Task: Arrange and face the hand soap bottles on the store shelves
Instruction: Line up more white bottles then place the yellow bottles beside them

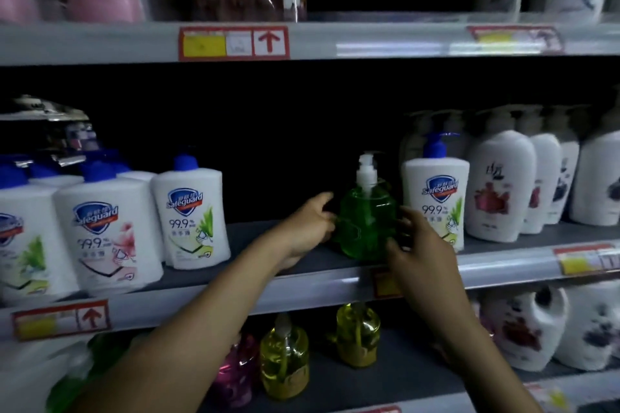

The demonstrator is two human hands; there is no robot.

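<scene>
On the middle shelf (268, 282), near its front edge, a green hand soap bottle (365, 221) stands upright just left of a white Safeguard bottle (436, 198). The left hand (307, 226) and right hand (419, 248) hold its sides, fingers curled around it.

Dim, shelf backs black; glare on the shelf rail (385, 47); edges blurred and bowed by the wide lens.
</scene>
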